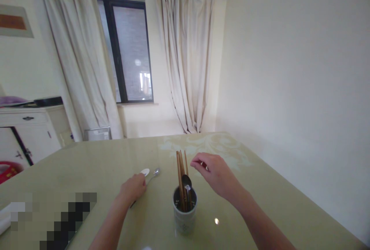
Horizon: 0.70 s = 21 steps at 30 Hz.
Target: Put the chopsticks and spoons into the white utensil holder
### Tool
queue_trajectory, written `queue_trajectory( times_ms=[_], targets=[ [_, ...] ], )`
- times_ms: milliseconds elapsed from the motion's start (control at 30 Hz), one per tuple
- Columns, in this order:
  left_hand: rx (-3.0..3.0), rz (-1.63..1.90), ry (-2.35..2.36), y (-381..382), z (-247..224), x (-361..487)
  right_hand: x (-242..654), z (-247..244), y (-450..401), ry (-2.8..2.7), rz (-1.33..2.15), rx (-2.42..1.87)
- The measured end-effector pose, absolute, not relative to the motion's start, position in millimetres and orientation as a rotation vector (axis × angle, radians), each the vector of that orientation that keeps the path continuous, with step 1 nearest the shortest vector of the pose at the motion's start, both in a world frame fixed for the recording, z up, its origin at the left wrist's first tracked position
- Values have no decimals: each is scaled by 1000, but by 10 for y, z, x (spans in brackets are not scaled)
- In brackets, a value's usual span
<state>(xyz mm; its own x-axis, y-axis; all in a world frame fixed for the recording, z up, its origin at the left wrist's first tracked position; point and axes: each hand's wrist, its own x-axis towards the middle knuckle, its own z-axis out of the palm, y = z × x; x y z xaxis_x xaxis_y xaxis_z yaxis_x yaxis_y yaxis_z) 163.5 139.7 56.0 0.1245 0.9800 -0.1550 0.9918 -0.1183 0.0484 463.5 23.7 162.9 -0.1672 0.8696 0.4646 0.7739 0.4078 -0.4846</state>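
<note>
A pale cup point(184, 223) stands upright on the table, holding several wooden chopsticks point(180, 173) and a dark spoon point(186, 181). Just right of the chopstick tops is my right hand point(211, 171), its thumb and fingers pinched together with nothing visible between them. Left of the cup, my left hand point(134, 188) lies low over the table, fingers curled round the handles of a metal spoon point(156, 172) and a white spoon point(145, 172). Both spoon heads point away from me; the covered parts of the handles are hidden.
The greenish glossy table point(101, 165) meets a plain wall on the right. A blurred-out dark item point(72, 215) lies at the lower left. Behind are curtains point(187, 49), a window point(133, 49), a white cabinet point(34, 138) and a red container point(8, 171).
</note>
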Motion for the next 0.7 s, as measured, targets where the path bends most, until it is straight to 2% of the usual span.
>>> queue_trajectory(
  times_ms=[267, 400, 500, 600, 700],
  targets=[
    [2370, 64, 1901, 1249, 1044, 1624, 4603, 1682, 190, -1808, 148, -1306],
    [2409, 592, 1659, 1060, 1444, 1657, 4563, 1678, 185, -1720, 211, -1272],
    [2324, 999, 1370, 834, 1661, 1830, 4529, 1664, 195, -1611, 384, -1196],
    [2263, 1109, 1075, 600, 1739, 2097, 4509, 1663, 196, -1475, 518, -1061],
    [2202, 1126, 941, 453, 1725, 2325, 4519, 1676, 176, -1392, 508, -974]
  ],
)
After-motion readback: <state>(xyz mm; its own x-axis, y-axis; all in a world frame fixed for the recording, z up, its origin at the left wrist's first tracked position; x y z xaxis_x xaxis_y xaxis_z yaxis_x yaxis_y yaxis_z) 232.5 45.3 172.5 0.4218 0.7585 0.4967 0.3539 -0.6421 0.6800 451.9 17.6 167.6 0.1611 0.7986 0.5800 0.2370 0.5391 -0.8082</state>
